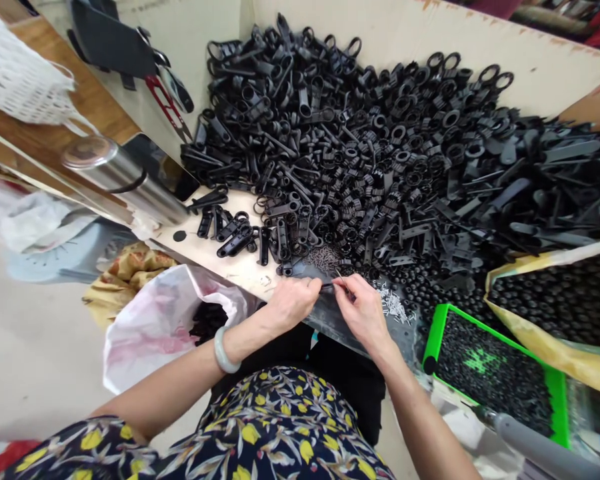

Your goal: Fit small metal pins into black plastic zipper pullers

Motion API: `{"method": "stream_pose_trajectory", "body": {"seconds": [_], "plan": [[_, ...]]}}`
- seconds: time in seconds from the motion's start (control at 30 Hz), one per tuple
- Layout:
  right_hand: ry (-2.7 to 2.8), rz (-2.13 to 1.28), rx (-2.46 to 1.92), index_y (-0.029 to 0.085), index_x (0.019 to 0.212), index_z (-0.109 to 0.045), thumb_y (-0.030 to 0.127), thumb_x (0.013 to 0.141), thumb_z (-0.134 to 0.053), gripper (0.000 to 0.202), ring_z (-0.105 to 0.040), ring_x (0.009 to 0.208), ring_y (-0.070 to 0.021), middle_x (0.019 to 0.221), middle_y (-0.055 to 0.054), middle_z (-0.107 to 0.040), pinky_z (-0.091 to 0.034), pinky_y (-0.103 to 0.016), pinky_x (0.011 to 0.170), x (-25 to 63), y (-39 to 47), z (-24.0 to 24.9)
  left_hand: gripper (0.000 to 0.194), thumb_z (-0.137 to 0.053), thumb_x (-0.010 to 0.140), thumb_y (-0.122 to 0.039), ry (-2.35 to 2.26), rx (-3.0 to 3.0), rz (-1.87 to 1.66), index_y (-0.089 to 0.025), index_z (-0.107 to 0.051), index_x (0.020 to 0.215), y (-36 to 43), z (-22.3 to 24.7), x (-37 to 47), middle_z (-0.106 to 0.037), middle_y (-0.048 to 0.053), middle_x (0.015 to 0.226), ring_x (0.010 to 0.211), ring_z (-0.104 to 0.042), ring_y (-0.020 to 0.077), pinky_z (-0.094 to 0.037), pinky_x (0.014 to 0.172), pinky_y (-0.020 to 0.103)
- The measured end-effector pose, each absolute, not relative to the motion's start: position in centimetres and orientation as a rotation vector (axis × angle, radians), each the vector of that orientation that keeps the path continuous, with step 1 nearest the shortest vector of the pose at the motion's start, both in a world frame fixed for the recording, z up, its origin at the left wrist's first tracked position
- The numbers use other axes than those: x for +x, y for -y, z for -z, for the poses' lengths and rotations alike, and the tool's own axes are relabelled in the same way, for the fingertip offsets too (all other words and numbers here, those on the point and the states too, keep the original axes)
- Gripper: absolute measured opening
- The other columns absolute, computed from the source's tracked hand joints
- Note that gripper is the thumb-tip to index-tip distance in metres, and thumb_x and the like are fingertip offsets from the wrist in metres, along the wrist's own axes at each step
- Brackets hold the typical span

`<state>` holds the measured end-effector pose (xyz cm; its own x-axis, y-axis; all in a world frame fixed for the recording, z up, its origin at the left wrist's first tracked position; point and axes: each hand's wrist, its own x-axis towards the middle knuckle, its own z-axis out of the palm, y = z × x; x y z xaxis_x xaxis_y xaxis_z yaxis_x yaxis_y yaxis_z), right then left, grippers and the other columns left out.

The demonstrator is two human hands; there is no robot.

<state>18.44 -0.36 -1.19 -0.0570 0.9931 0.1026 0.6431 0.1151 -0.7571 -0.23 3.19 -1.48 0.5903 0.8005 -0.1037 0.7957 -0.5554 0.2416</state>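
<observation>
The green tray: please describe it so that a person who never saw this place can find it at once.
Start from the big heap of black parts and go to its lower right. Beside the yellow-edged bag of round black pieces is a shallow tray of tiny black bits. Only this one has a bright green rim.

glossy metal flask [130,180], matt plastic parts [380,147] (black).

Single head-worn view, looking forward and steeply down over bench and forearms; edges apparently somewhat blurred.
</observation>
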Motion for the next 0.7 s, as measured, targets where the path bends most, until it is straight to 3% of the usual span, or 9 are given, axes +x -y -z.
{"method": "stream_pose_trajectory", "body": {"seconds": [0.13, 0.4, 0.7], "plan": [[1.708, -0.731, -1.614, 0.022, 0.097, -0.072, 0.033, 0.102, -0.054, 0.021, -0.061, 0.075, -0.0174, 0.089, -0.004, -0.067, -0.049, -0.03, 0.072, 18.7, 0.7, 0.9, 0.018, -0.051, 0.093, -0.005, -1.102, 2.68, 0.082, -0.014, -0.066, 0.098, -4.2, 0.4, -0.4, -0.074, 0.013, 0.082, 0.073, -0.074, 0.0284, -0.053, 0.063, 0.034], [1.633, -0.742, -1.624, 0.021, 0.095, -0.073, 0.033, 0.1, -0.057, 0.021, -0.056, 0.067, -0.0153, 0.084, -0.003, -0.066, -0.045, -0.028, 0.063, 19.7, 1.7, 1.7, 0.016, -0.047, 0.097, -0.008, -0.877, 2.804, 0.057, -0.013, -0.062, 0.095, -6.6, 0.1, -0.4, -0.072, 0.013, 0.081, 0.071, -0.072, 0.0256, -0.051, 0.063, 0.032], [1.627, -0.774, -1.598, 0.022, 0.097, -0.074, 0.036, 0.1, -0.056, 0.023, -0.056, 0.067, -0.0156, 0.087, -0.004, -0.068, -0.047, -0.029, 0.064, 19.4, 1.6, 1.6, 0.014, -0.05, 0.096, -0.009, -0.822, 2.889, 0.027, -0.018, -0.061, 0.1, -5.2, 0.8, -2.1, -0.071, 0.007, 0.084, 0.07, -0.067, 0.0194, -0.048, 0.068, 0.029]]}}
